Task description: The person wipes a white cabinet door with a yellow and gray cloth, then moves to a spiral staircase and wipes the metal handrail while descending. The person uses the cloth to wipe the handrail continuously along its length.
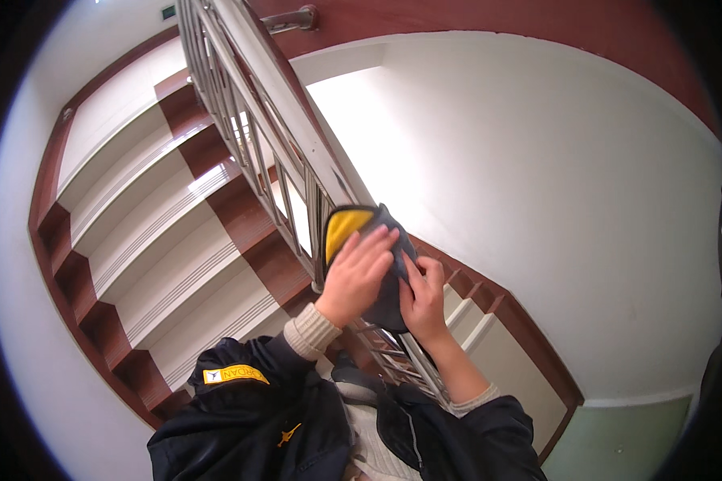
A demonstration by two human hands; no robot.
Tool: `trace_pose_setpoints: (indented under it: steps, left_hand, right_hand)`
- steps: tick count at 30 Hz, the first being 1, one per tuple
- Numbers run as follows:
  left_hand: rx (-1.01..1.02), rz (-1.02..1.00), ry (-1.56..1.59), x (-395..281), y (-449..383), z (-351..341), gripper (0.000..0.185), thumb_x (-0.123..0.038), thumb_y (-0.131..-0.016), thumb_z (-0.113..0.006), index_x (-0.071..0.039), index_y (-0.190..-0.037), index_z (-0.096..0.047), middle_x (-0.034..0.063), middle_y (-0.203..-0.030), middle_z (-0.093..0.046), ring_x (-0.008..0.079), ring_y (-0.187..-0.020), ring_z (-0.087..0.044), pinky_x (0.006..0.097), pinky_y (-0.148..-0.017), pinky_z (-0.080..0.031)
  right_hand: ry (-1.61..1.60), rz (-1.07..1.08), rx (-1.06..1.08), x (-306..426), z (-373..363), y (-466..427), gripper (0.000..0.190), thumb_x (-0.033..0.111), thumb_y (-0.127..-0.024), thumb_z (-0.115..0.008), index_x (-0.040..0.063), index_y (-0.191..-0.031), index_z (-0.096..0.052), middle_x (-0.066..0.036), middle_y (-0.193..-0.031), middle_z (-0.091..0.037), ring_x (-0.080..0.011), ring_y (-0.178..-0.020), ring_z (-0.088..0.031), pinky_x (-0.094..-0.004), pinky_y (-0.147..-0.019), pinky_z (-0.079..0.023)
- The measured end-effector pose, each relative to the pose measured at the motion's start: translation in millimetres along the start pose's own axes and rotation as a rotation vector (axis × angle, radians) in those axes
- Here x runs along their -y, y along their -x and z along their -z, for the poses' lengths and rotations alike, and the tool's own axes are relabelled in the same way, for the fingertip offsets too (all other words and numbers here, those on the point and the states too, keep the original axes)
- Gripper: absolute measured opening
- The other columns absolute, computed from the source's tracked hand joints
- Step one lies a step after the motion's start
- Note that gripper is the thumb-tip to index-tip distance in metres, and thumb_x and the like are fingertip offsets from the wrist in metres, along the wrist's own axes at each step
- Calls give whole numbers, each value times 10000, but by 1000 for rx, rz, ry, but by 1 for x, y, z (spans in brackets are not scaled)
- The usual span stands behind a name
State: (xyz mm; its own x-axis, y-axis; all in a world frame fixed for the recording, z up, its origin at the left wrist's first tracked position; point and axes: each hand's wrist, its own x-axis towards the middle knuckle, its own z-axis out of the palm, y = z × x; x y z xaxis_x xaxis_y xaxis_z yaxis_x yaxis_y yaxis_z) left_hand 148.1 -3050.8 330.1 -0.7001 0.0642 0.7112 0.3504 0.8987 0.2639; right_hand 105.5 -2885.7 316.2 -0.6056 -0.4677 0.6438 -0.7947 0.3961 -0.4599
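Note:
A grey microfibre cloth (pixel 391 303) with a yellow reverse side and a black border lies over the top of the metal stair handrail (pixel 313 150). My left hand (pixel 355 276) rests flat on the cloth, palm down, its fingers stretched out close to the folded yellow corner. Just to the right, my right hand (pixel 424 297) grips the cloth's right side, thumb and index finger pointing up along it. The cloth and my hands hide the stretch of rail beneath them.
Metal balusters (pixel 256 144) stand under the rail. Pale steps (pixel 180 252) with dark red borders are on the left; another flight (pixel 469 315) shows at right beside a white wall (pixel 517 180). A wall-mounted handrail end (pixel 292 19) juts out at the top.

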Motion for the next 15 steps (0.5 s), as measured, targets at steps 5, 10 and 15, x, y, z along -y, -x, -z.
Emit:
trace_pose_setpoints:
  steps: [5,10,15]
  left_hand:
    - [-172,145,-115,48,-63,33,141,-18,-905,-516,-32,-1036,-566,97,-1361,-593,287,-1369,-468,519,-1145,-310]
    - [-300,167,-36,56,-68,30,175,28,-860,-525,-17,-1028,-538,151,-1390,-554,377,-1378,-432,537,-1150,-293]
    - [-257,188,193,2,2,-12,226,51,-745,-593,-28,-937,-505,181,-1410,-536,435,-1358,-439,602,-1117,-304]
  right_hand:
    - [-321,78,-6,3,-36,-113,360,-14,-883,-581,-21,-1241,-613,-170,-1013,-522,-311,-912,-558,-367,-824,-473]
    - [-402,148,4,-6,-45,-136,393,-17,-879,-581,18,-1269,-618,-152,-1037,-530,-284,-948,-554,-344,-855,-465]
    - [-266,182,128,-24,-2,-51,411,-26,-802,-600,7,-1208,-652,-163,-1023,-515,-324,-937,-537,-370,-850,-458]
